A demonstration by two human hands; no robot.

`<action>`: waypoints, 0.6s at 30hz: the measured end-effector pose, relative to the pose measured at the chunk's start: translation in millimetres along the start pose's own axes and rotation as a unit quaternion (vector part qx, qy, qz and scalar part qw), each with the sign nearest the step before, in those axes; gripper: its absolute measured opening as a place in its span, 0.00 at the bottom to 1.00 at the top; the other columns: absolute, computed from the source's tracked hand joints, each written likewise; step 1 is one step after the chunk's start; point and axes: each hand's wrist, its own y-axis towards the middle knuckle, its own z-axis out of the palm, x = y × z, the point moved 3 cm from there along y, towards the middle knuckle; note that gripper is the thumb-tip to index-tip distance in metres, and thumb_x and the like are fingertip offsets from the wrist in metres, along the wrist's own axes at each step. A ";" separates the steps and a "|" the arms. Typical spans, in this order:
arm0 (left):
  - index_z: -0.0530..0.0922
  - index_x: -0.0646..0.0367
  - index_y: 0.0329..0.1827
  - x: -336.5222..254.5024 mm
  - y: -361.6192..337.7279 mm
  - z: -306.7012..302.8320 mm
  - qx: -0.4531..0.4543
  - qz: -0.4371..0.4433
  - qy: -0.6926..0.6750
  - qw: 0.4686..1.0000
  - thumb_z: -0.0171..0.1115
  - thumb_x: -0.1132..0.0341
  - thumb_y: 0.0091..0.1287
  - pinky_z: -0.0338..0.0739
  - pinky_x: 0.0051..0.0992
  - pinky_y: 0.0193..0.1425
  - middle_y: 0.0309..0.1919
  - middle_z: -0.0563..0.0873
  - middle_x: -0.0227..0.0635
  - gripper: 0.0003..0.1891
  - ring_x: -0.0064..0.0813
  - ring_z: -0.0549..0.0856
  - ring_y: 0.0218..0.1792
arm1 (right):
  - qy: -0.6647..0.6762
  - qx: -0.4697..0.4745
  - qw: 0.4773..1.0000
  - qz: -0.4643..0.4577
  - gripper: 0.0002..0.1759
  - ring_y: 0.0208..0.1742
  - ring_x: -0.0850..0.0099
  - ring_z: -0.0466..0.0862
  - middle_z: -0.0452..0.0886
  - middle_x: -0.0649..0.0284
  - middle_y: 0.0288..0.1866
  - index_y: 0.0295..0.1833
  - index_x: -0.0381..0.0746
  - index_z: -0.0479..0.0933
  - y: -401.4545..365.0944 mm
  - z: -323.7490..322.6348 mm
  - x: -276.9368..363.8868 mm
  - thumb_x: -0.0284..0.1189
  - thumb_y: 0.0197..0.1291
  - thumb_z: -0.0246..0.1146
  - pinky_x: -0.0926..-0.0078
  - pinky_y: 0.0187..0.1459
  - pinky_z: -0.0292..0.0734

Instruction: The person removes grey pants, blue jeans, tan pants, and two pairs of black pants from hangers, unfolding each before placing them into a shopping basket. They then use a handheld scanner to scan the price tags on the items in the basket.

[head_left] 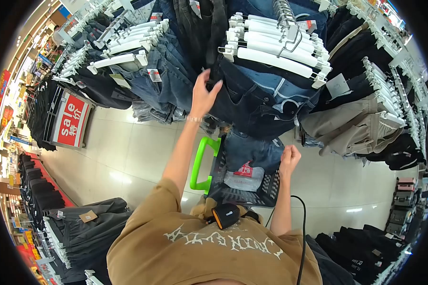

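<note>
My left hand [207, 95] reaches up to the dark jeans [252, 95] on the rack, thumb and fingers apart beside their edge. Black trousers [197, 33] hang just above it. My right hand [289, 159] is curled into a fist by the right side of a dark shopping basket [216, 194] with a green handle [197, 164]. Whatever that fist may hold is hidden. Blue denim [252, 149] and a white bag [244, 179] with red print lie in the basket, in front of my body.
White hangers [276, 57] carry jeans across the rack ahead. Khaki trousers [347, 123] hang at the right, and a red sale sign [70, 121] stands at the left. A handheld scanner [226, 215] rests at my chest; a black cable [303, 237] runs past my right arm.
</note>
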 end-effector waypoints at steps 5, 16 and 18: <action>0.74 0.66 0.55 0.4 39.2 23.7 0.106 -0.036 -0.105 0.988 0.69 0.59 0.59 0.75 0.27 0.51 0.45 0.83 0.42 0.26 0.29 0.82 0.46 | 0.004 0.063 0.990 -0.127 0.19 0.17 0.85 0.63 0.66 0.72 0.17 0.23 0.37 0.67 39.3 42.6 86.4 0.36 0.65 0.55 0.85 0.19 0.55; 0.81 0.68 0.36 -57.1 13.2 2.2 0.114 -0.062 -0.029 0.991 0.72 0.66 0.54 0.74 0.22 0.32 0.25 0.85 0.35 0.14 0.15 0.79 0.26 | -0.120 0.064 0.868 -0.477 0.12 0.24 0.62 0.77 0.75 0.58 0.21 0.25 0.36 0.73 115.8 208.0 233.5 0.33 0.52 0.63 0.68 0.28 0.71; 0.81 0.68 0.36 -55.3 10.4 2.3 0.113 -0.039 -0.038 0.992 0.72 0.66 0.53 0.74 0.23 0.33 0.25 0.86 0.37 0.14 0.16 0.80 0.27 | -0.194 0.069 0.846 -0.492 0.14 0.24 0.61 0.77 0.76 0.59 0.21 0.24 0.37 0.72 114.3 235.5 235.6 0.35 0.52 0.63 0.68 0.28 0.71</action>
